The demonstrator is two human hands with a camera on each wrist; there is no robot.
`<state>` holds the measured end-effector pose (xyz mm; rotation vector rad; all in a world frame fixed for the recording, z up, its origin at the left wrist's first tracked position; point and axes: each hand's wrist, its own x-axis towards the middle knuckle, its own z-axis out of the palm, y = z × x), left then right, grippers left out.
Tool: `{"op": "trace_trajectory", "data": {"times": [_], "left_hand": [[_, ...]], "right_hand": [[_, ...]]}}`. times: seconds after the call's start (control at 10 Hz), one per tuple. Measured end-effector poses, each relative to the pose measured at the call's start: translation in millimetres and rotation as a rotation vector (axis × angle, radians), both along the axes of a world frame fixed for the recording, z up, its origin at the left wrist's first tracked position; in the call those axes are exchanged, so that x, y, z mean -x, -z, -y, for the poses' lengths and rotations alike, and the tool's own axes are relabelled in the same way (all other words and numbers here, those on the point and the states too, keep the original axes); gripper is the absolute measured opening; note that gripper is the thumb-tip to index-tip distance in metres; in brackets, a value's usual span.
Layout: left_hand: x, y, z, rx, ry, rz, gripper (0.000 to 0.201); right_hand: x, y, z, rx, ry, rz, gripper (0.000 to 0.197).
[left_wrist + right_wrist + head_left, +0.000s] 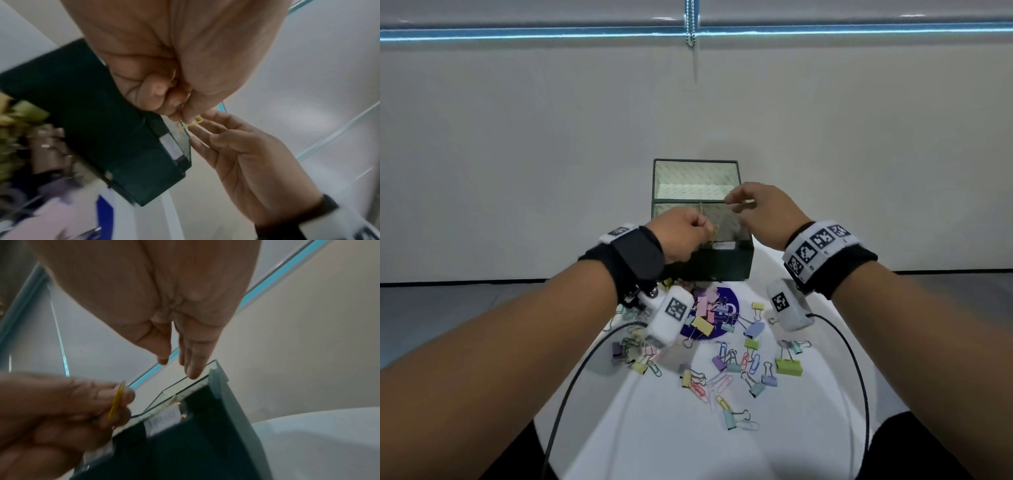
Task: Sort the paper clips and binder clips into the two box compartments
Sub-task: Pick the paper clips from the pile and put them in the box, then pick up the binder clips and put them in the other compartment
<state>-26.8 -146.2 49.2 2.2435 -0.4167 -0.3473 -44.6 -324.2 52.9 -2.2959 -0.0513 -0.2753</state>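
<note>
Left side first: left hand (681,233) curled tight, thumb and fingertips pinching a yellow paper clip (714,231) right over the near compartment (726,222) of the dark green box (722,263). Left wrist view shows the clip (190,123) nipped at the fingertips (186,116), with a dark wire piece seemingly caught with it; too blurred to say what that is.

Step in hand, my read: delivery of one paper clip, poised for the drop. Next move needs the pinch loosened over the near compartment; if something is tangled on the clip, it needs pulling apart first.

Centre: box has two compartments. Far compartment (697,181) shows only its pale patterned lining. Near one has something yellowish low down by the front wall, can't tell what exactly.

Right: right hand (763,212) over the divider and right half of the box, fingers loosely extended, nothing seen in it. In the left wrist view its fingertips (197,129) sit just beside the clip, maybe touching it, can't confirm. Right wrist view: fingers (191,368) straight, hanging over the box rim.

Below both hands, nearer the person, the unsorted pile of pastel binder clips (751,329) and paper clips (720,380) is spread over the white round table (825,394), well apart from the hands. Most of the sorting looks still to do
</note>
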Motion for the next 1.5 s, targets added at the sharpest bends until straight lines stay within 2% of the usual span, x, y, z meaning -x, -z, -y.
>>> {"op": "trace_trajectory", "data": {"times": [0.1,0.2,0.3,0.4,0.5,0.6,0.7,0.8,0.9,1.0,1.1,1.2,1.3,1.4,1.5], "left_hand": [[-7.6,-7.1,17.4,0.031,-0.031,0.023,0.022],[-12.7,-15.9,32.0,-0.139,-0.039,0.178,0.024],[-14.6,-18.5,39.4,-0.362,-0.048,0.234,0.026],[-12.6,-13.5,41.9,-0.415,-0.057,0.144,0.032],[-3.5,-18.3,32.0,-0.475,0.001,0.047,0.024],[-4.1,-14.4,2.5,-0.580,0.106,0.031,0.026],[-14.5,-12.1,-27.1,-0.511,-0.025,-0.027,0.024],[-29.1,-19.9,-49.3,-0.411,-0.105,-0.016,0.014],[-35.1,-28.3,-55.3,-0.172,-0.149,-0.074,0.018],[-35.2,-35.5,-55.8,-0.166,-0.162,-0.017,0.022],[-33.0,-38.4,-57.8,-0.142,-0.141,-0.008,0.023],[-25.0,-43.3,-58.3,-0.088,-0.126,0.012,0.019],[-26.8,-46.4,-55.6,-0.112,-0.115,0.084,0.024],[-34.2,-46.5,-52.6,-0.083,-0.116,0.116,0.017],[-40.0,-43.2,-46.0,-0.072,-0.110,0.166,0.015]], "right_hand": [[16.8,14.1,15.5,-0.049,0.069,0.092,0.023],[41.9,29.5,28.9,0.096,-0.001,-0.052,0.018],[61.4,49.3,32.1,0.341,-0.080,-0.107,0.019],[38.2,42.2,27.4,0.367,0.035,0.015,0.062],[-43.5,6.1,3.3,0.457,0.037,-0.126,0.075],[-67.7,-7.5,-16.3,0.634,-0.087,-0.102,0.022],[-76.4,-2.1,-15.5,0.683,-0.060,-0.054,0.017],[-73.6,11.7,-11.1,0.658,-0.083,0.035,0.013],[-71.4,15.8,-11.8,0.573,-0.093,0.020,0.015],[-66.8,16.0,-19.0,0.540,-0.080,-0.078,0.027],[-59.3,14.4,-25.5,0.508,-0.049,-0.071,0.025],[-49.1,11.6,-27.6,0.527,-0.066,-0.050,0.033],[-35.3,13.2,-30.2,0.543,-0.087,-0.065,0.036],[-24.2,18.1,-33.1,0.609,-0.050,-0.039,0.041],[-18.6,18.2,-33.0,0.533,0.006,-0.031,0.051]]}}
